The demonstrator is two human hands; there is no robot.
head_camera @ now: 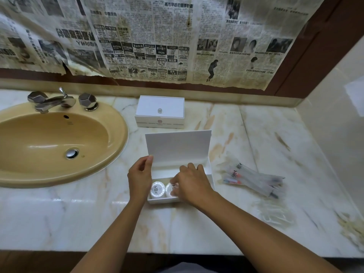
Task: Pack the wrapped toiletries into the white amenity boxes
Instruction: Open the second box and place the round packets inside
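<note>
An open white amenity box (210, 175) sits mid-counter with its lid (178, 147) standing upright. Two round wrapped soaps lie in its left end: one soap (157, 189) is plainly visible, the second soap (169, 191) is partly hidden under my right hand (192, 183), whose fingers pinch it inside the box. My left hand (140, 175) is at the lid's lower left corner, thumb and fingers curled at its edge. A second white box (160, 111), shut, with a small knob on top, stands behind. Several clear-wrapped toiletries (254, 179) lie on the counter to the right.
A tan oval sink (49, 146) with chrome taps (51, 101) fills the left side. The marble counter (256, 131) meets a wall on the right. An empty clear wrapper (275, 212) lies near the right front. Newspaper covers the mirror behind.
</note>
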